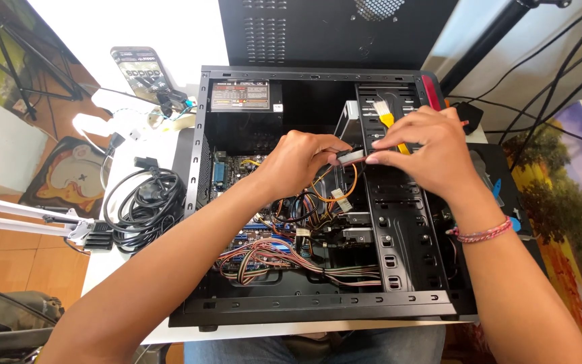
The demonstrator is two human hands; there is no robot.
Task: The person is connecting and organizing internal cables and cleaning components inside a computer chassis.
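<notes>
On a white desk, an open black computer case lies flat, exposing its wiring. The left hand pinches a white connector, steadied by the right hand, which grips a yellow brush.

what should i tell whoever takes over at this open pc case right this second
Left hand: fingers pinched on a small white cable connector above the drive bays.
Right hand: fingertips on the same connector, and holding a yellow-handled brush with pale bristles.
The black desktop computer case lies open on its side on the white table; the bundle of orange and multicoloured wires sits loose over the motherboard.
Done: side panel is off.
Left: connector is in hand, not plugged in; wires untidy.
</notes>
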